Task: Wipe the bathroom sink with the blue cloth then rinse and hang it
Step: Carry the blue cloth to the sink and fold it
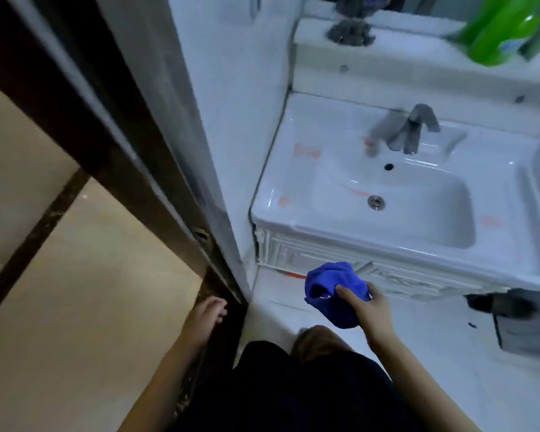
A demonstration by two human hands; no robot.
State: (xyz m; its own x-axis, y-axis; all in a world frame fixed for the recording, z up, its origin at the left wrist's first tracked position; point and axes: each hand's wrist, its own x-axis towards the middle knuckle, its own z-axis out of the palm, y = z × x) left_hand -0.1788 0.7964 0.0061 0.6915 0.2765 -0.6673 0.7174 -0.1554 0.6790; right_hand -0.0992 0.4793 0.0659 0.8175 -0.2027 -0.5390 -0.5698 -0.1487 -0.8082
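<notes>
- Gripping a bunched blue cloth (332,294), the right hand (367,310) closes its thumb over the top of the soft, crumpled fabric, which bulges out to the left of and below the fingers.
- Hanging low on the other side, the left hand (205,318) is loose and holds nothing, its fingers curled slightly beside the dark door frame (106,145).
- Between the two forearms lies dark clothing (287,388), with what looks like a bare knee or foot showing at its top edge; I cannot tell which.
- Just beyond the cloth runs the ribbed, moulded white front of the cabinet (325,255) that carries the basin.
- Above that, further from the right hand, sits the glossy white ceramic sink (309,169), a rounded rectangular bowl with a round metal drain (376,202) and a small dark overflow hole (388,166); faint orange marks dot its flat rim.
- Behind the bowl stands a grey angular metal faucet (409,129).
- Farthest off, a white ledge (387,67) holds a bright green plastic bottle (499,29) to the right and a dark grey, fuzzy object (351,29) to the left, both blurred.
</notes>
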